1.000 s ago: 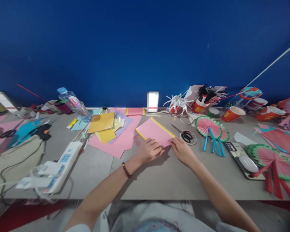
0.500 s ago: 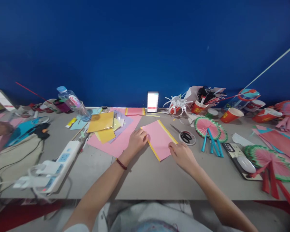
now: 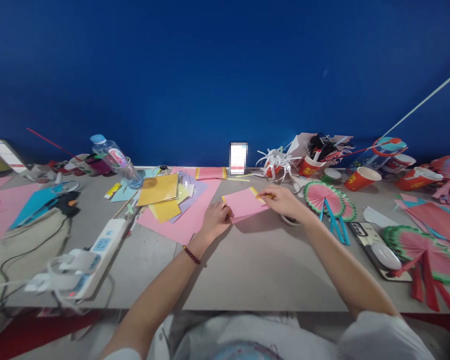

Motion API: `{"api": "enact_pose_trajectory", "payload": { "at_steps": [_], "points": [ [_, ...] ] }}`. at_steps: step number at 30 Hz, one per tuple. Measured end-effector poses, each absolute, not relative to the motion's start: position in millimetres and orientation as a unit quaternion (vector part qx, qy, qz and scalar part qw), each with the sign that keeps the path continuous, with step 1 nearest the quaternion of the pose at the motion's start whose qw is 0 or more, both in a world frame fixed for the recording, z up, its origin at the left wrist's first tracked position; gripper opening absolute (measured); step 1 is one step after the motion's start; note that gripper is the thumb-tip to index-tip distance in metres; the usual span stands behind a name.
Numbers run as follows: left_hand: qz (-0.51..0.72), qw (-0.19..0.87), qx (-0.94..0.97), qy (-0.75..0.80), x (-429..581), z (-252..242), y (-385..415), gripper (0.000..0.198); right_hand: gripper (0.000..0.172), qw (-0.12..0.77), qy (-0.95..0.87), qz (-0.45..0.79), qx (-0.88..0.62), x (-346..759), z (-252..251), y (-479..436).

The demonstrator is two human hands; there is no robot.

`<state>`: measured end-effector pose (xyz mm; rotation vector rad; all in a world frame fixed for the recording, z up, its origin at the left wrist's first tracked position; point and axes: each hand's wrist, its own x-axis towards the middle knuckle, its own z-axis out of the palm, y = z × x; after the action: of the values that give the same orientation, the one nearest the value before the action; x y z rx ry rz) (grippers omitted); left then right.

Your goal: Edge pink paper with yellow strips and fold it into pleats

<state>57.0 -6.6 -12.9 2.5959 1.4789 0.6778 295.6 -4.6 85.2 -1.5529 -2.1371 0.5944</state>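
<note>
Between my hands is a pink paper sheet [image 3: 243, 204] with yellow strips along its edges; its near edge is raised and folded back. My left hand [image 3: 218, 220], with a dark bead bracelet on the wrist, has its curled fingers closed on the sheet's left corner. On the other side, my right hand [image 3: 283, 201] pinches the lifted edge by the yellow strip. Beneath the right wrist lie scissors [image 3: 289, 220], mostly hidden by the hand. A larger pink sheet [image 3: 172, 227] rests flat on the table, left of my left hand.
Yellow paper packs [image 3: 158, 190] and a tilted plastic bottle [image 3: 116, 160] stand to the left, with a white power strip [image 3: 103, 250] nearer. Watermelon-patterned paper fans [image 3: 324, 197], a phone [image 3: 375, 250] with a mouse [image 3: 385, 255] on it, and red paper cups [image 3: 362, 179] are at right.
My right hand has moved up and away from me, carrying the sheet's near edge over, so the sheet looks shorter. The left hand stays near its corner. A hand at far left has gone out of view.
</note>
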Motion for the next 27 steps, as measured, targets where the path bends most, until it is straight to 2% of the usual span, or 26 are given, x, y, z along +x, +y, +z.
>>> {"api": "enact_pose_trajectory", "payload": {
  "at_steps": [2,5,7,10,12,18,21,25,27],
  "points": [
    [0.215,0.046,0.85,0.478,57,-13,-7,0.007,0.024,0.185,-0.763,0.29,-0.547,299,95,20],
    [0.198,0.052,0.856,0.475,56,-10,-9,0.01,0.03,0.101,-0.775,0.424,-0.458,305,102,56],
    [0.186,0.065,0.865,0.462,56,-5,-10,0.01,0.033,0.109,-0.763,0.438,-0.463,307,100,79],
    [0.174,0.077,0.869,0.456,57,3,-13,0.008,0.027,0.145,-0.731,0.368,-0.556,303,87,107],
    [0.168,0.084,0.87,0.456,57,6,-14,0.01,0.022,0.169,-0.701,0.264,-0.64,296,74,120],
    [0.155,0.083,0.865,0.47,58,4,-14,0.034,0.031,0.191,-0.68,0.155,-0.691,280,34,132],
    [0.161,0.076,0.867,0.466,58,2,-14,0.039,0.035,0.172,-0.697,0.128,-0.684,279,21,132],
    [0.16,0.074,0.866,0.467,57,1,-12,0.035,0.04,0.118,-0.73,0.095,-0.667,282,15,128],
    [0.156,0.077,0.869,0.463,56,-2,-10,0.042,0.041,0.083,-0.752,0.083,-0.648,283,17,123]
  ]
}}
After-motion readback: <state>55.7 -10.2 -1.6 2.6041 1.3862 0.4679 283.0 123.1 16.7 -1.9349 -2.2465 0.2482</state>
